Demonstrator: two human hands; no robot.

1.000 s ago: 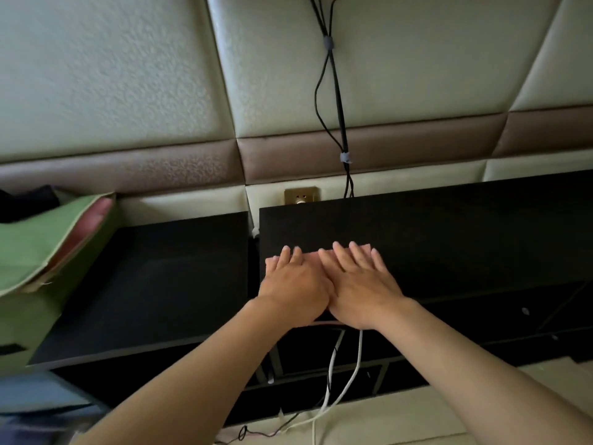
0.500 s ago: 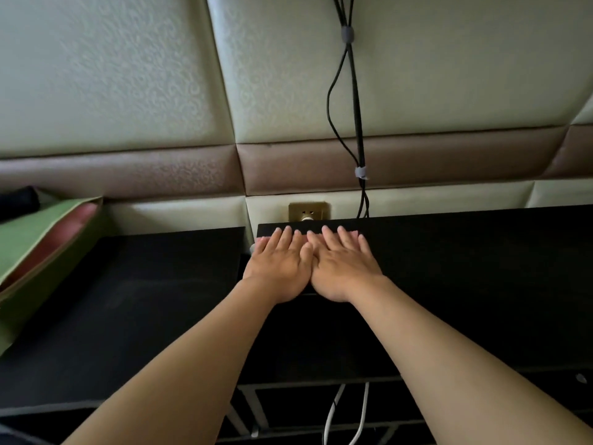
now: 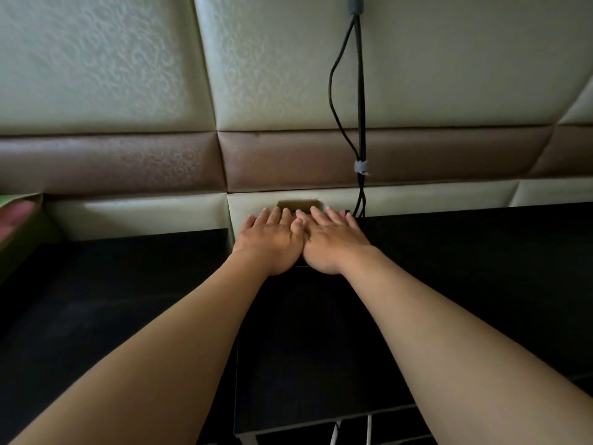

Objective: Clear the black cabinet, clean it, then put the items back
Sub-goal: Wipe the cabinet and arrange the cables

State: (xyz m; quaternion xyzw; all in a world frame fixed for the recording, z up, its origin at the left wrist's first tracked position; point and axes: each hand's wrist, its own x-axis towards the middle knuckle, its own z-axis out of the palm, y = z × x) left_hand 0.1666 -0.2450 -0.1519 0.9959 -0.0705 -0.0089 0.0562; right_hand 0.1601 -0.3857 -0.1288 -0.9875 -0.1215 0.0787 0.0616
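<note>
My left hand [image 3: 269, 242] and my right hand [image 3: 333, 242] lie flat side by side, thumbs touching, on the top of the black cabinet [image 3: 481, 268]. They are at its far left back corner, fingertips at the wall. They press down on a pink cloth that is almost wholly hidden beneath them; only a small pink sliver [image 3: 344, 213] shows past my right fingertips. The cabinet top around the hands is bare.
A second, lower black cabinet [image 3: 112, 300] adjoins on the left, with a green and pink bag [image 3: 19, 226] at its far left. A brass wall socket [image 3: 298, 204] sits just behind my fingertips. Black cables [image 3: 361, 123] hang down the padded wall; white cables [image 3: 369, 428] run below the cabinet.
Both hands have slid together with the cloth from the front part of the cabinet top away from me to its back edge by the wall. The camera has moved closer.
</note>
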